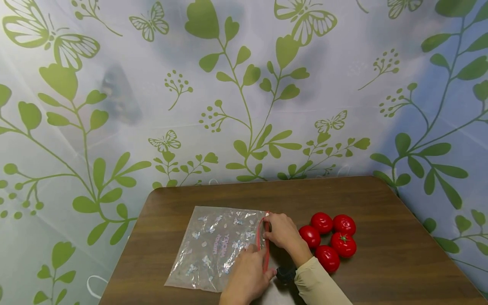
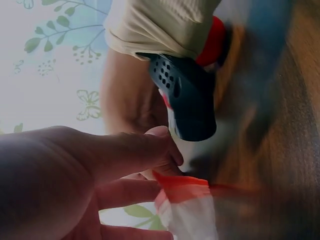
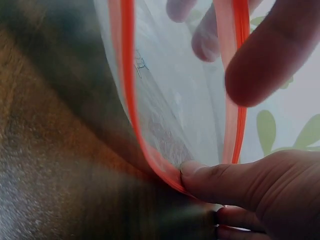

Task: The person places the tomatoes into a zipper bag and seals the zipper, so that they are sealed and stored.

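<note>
The bag (image 1: 206, 250) lies on the table (image 1: 400, 254); the right hand (image 1: 283, 232) pinches its red rim's (image 3: 128, 70) far end, likely steadying the parted mouth; the left hand (image 1: 247, 275), loosely spread, touches nearer; tomatoes (image 1: 338, 243) sit rightward, seemingly within reach.

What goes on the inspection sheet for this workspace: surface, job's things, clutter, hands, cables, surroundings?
Surface: brown wood-grain table.
Job's things: clear printed bag lying on it, red-edged mouth parted; five red tomatoes grouped right of the bag, outside it.
Clutter: pale patch below the hands, nature unclear; otherwise nothing seen.
Hands: right hand pinches the mouth's far end; left hand touches the bag at the near end. Black device at the right wrist.
Cables: none certain; white loop beside the table, possibly cord.
Surroundings: curtain with green leaves and butterflies.
</note>
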The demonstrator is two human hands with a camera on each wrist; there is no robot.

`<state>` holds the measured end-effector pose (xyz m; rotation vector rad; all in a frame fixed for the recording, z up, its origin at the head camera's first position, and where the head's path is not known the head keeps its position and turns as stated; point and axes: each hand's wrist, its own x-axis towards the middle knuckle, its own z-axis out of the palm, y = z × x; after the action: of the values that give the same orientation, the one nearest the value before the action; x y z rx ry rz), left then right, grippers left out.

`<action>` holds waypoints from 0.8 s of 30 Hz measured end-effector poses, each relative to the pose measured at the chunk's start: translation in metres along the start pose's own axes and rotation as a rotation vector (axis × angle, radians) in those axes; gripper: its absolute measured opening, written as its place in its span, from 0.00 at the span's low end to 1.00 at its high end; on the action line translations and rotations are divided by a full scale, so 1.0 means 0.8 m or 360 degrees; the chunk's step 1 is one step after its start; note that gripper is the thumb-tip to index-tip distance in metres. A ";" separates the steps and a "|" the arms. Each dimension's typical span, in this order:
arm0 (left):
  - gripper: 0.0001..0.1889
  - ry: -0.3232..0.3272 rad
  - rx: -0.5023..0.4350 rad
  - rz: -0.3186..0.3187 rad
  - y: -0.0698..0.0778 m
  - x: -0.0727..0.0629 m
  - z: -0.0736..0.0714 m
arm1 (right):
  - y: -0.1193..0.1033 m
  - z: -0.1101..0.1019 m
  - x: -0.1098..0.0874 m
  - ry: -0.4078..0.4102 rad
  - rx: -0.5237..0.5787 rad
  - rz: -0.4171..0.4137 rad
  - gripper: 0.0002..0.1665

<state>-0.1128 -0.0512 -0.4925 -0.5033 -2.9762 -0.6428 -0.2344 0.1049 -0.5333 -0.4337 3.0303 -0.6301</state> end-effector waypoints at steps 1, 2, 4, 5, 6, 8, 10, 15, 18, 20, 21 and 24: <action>0.29 -0.0011 0.0008 -0.0019 0.000 0.001 0.001 | 0.000 0.000 0.000 0.0003 0.0002 0.0001 0.22; 0.30 -0.0028 0.0002 -0.0043 0.000 0.002 0.002 | 0.000 0.000 0.000 0.0005 0.0003 0.0001 0.23; 0.32 -0.0062 -0.0015 -0.0092 0.000 0.003 0.004 | -0.001 0.000 -0.001 0.0009 0.0008 -0.0003 0.23; 0.32 -0.0078 -0.0028 -0.0115 0.000 0.004 0.005 | -0.001 -0.001 -0.001 0.0013 0.0008 -0.0009 0.23; 0.32 -0.0087 -0.0029 -0.0130 0.000 0.005 0.007 | -0.001 -0.001 -0.001 0.0013 0.0009 -0.0014 0.22; 0.31 -0.0088 -0.0038 -0.0158 0.001 0.006 0.008 | -0.002 -0.001 -0.002 0.0014 0.0007 -0.0024 0.22; 0.30 -0.0051 0.0000 -0.0168 0.001 0.006 0.011 | -0.003 -0.001 -0.003 0.0016 0.0003 -0.0030 0.21; 0.25 0.0074 0.0104 -0.0196 -0.003 0.008 0.020 | -0.004 -0.001 -0.003 0.0015 -0.0005 -0.0018 0.21; 0.22 0.0131 0.0097 -0.0199 -0.011 0.011 0.028 | -0.004 -0.001 -0.003 0.0015 -0.0006 -0.0008 0.20; 0.16 0.0229 0.0121 -0.0148 -0.022 0.014 0.041 | -0.004 -0.001 -0.002 0.0007 -0.0011 -0.0005 0.20; 0.14 0.0250 0.0104 -0.0131 -0.026 0.014 0.046 | -0.004 -0.001 -0.002 0.0003 -0.0015 -0.0002 0.20; 0.09 0.0318 0.0087 -0.0079 -0.040 0.019 0.060 | -0.004 -0.001 -0.001 -0.0007 -0.0032 -0.0002 0.21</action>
<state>-0.1367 -0.0545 -0.5474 -0.3405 -2.8167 -0.5770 -0.2325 0.1028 -0.5315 -0.4368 3.0351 -0.5987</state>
